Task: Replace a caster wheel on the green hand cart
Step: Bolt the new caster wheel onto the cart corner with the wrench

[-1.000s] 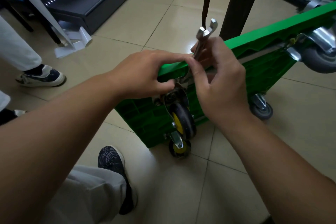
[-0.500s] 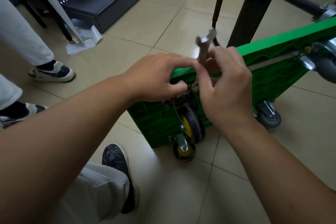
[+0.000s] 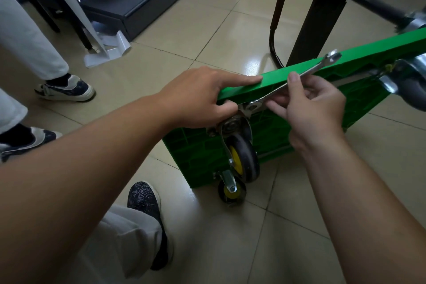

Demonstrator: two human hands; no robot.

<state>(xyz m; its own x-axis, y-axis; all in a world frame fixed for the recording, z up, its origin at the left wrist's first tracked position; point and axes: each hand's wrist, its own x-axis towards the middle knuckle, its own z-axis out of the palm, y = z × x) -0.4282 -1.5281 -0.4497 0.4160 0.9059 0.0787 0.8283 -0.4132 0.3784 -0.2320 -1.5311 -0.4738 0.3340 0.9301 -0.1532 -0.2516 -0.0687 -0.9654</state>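
The green hand cart stands on its side on the tiled floor, underside toward me. A black caster wheel with a yellow hub sits on its near corner, with a smaller yellow-hubbed caster below it. My right hand pinches a silver wrench whose ring end lies at the caster's mounting plate. My left hand grips the cart's top edge, its index finger straight along the edge and its other fingers curled down by the caster plate.
A grey caster shows at the right edge. The cart's black handle lies on the floor behind. A dark shelf base is at the back left. Another person's shoes stand left; my own shoe is near the cart.
The wrench has swung from upright down to the right, along the cart's edge. My left index finger has straightened along that edge. The view has shifted a little.
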